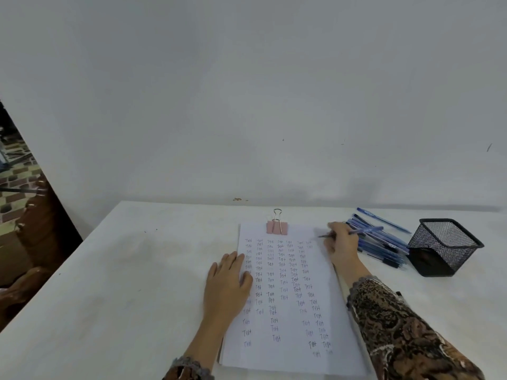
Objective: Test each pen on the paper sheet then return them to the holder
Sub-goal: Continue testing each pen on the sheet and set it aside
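Pen (354,232) sits clamped in our right hand (341,246), tip at the paper sheet's (288,357) top right corner. Left hand (229,283) lies flat, fingers spread, pinning the sheet's left edge. Risks as we judge them: our wrist nudging the loose pen pile (384,246) just beside it, or smearing fresh ink. Mesh holder (444,246) stands right of the pile.

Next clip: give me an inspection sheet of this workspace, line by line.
Surface: white table, bare on the left.
Job's things: paper sheet covered in "Test" marks, held by pink clip; blue pens piled beside it; mesh holder looks empty.
Clutter: nothing seen.
Grippers: left hand flat on the sheet's edge; right hand holds a pen, tip near the sheet's top right.
Cables: nothing seen.
Surroundings: plain wall; wooden furniture at left.
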